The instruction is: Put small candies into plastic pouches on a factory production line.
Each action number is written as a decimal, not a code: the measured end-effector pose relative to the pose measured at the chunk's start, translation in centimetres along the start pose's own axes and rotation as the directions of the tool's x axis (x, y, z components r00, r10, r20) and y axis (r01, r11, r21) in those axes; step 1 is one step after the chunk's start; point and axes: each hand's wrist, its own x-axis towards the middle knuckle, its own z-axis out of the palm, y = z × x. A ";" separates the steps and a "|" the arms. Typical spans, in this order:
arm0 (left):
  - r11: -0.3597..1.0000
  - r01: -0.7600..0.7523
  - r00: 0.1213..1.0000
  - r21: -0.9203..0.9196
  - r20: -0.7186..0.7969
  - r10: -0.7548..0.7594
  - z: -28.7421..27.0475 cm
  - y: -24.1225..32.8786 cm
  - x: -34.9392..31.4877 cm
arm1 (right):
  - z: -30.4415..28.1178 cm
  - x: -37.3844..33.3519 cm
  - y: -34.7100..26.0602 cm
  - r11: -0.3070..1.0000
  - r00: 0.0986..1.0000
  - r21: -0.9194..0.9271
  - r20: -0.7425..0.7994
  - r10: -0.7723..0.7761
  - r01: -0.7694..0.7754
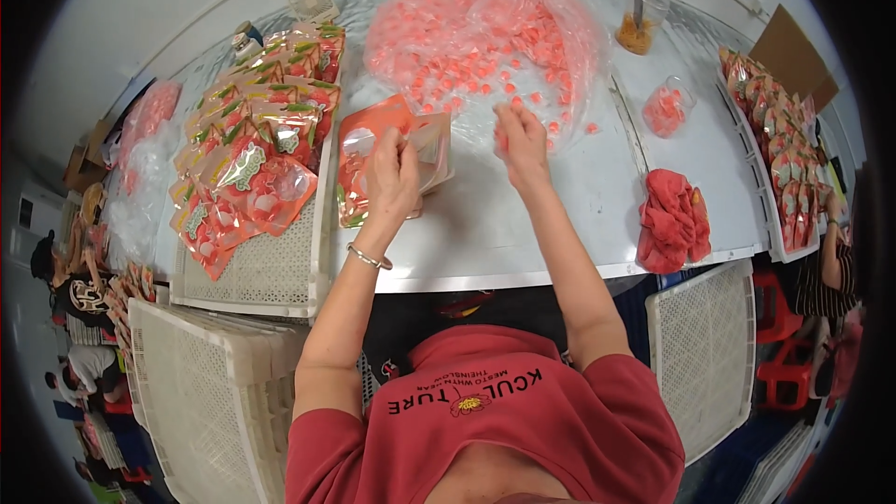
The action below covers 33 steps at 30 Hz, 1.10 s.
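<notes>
My left hand (392,177) is closed at the top edge of a red and clear printed pouch (431,145), which leans among other flat pouches (359,154) on the table. The hand covers part of the pouch. To its right, my right hand (523,145) is raised above the table with its fingers pinched together. What lies between those fingertips is too small to make out. Just beyond that hand spreads a big heap of small pink-red pieces (467,37) in a clear plastic bag (583,28), with several loose pieces (509,89) at its near edge.
Filled pouches (252,140) overlap on a white perforated tray (247,271) at left; more pouches (779,159) fill a tray at right. A red cloth (672,219), a clear cup of pink pieces (668,107) and a yellow-filled container (637,33) stand right. Stacked trays (201,392) flank me; co-workers sit beyond.
</notes>
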 end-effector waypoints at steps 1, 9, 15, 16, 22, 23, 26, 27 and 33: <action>0.999 -0.044 0.997 -0.020 -0.057 0.042 0.9 -0.9 0.2 | 2.8 -0.7 -2.3 0.994 0.999 0.109 0.016 -0.028 0.026; 0.982 0.092 0.987 -0.162 -0.112 -0.111 2.5 -0.3 1.7 | 9.2 0.2 -1.1 0.540 0.726 -0.503 0.326 -0.605 0.675; 0.999 0.025 0.977 -0.029 -0.211 -0.031 2.9 0.0 0.6 | 9.6 0.4 -0.9 0.533 0.742 -0.535 0.328 -0.585 0.656; 1.000 0.014 0.983 0.002 -0.185 -0.014 3.0 0.2 0.5 | 9.7 0.5 -1.4 0.675 0.856 -0.534 0.235 -0.461 0.510; 0.943 0.171 0.958 -0.284 -0.176 -0.227 3.7 -2.6 1.3 | 10.5 1.0 0.7 0.643 0.748 -0.384 0.291 -0.597 0.663; 0.914 0.285 0.939 -0.287 -0.107 -0.327 3.6 -2.7 1.4 | 9.9 1.3 0.6 0.640 0.746 -0.384 0.296 -0.597 0.665; 0.922 0.216 0.951 -0.321 -0.143 -0.273 4.0 -3.8 0.9 | 10.7 -0.1 -0.8 0.890 0.935 -0.340 0.285 -0.210 0.304; 0.921 0.217 0.950 -0.322 -0.148 -0.276 4.2 -4.0 1.1 | 11.3 0.0 -0.8 0.866 0.913 -0.332 0.299 -0.278 0.373; 0.897 0.271 0.935 -0.350 -0.127 -0.332 1.0 -2.9 1.4 | 8.2 -0.5 -4.3 0.660 0.664 -0.322 0.653 -0.364 0.679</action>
